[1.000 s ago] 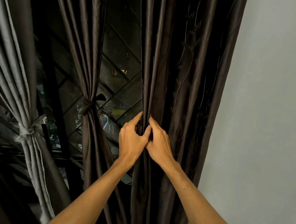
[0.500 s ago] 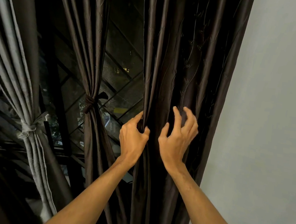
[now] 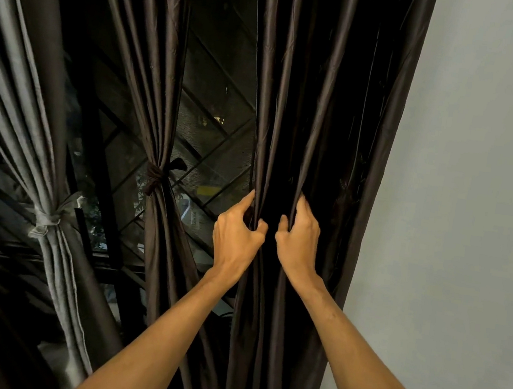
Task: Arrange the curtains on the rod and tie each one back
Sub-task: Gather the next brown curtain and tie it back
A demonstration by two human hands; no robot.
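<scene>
A dark brown curtain (image 3: pixel 334 113) hangs loose in long folds beside the wall. My left hand (image 3: pixel 236 237) grips the bunched folds at its left edge. My right hand (image 3: pixel 300 237) grips a fold a little to the right, its fingers curled into the cloth; a dark gap of fabric lies between the two hands. A second brown curtain (image 3: pixel 165 84) hangs left of it, gathered at mid height by a brown tie (image 3: pixel 154 178). At the far left a grey curtain (image 3: pixel 11 90) is gathered by a pale tie (image 3: pixel 46 220). The rod is out of view.
A pale blue-grey wall (image 3: pixel 477 190) fills the right side. Behind the curtains is a dark window with a diagonal metal grille (image 3: pixel 213 143).
My right hand let go beside the left hand, spread open, reached right and now grips a fold further right. My left hand kept its hold on the left folds.
</scene>
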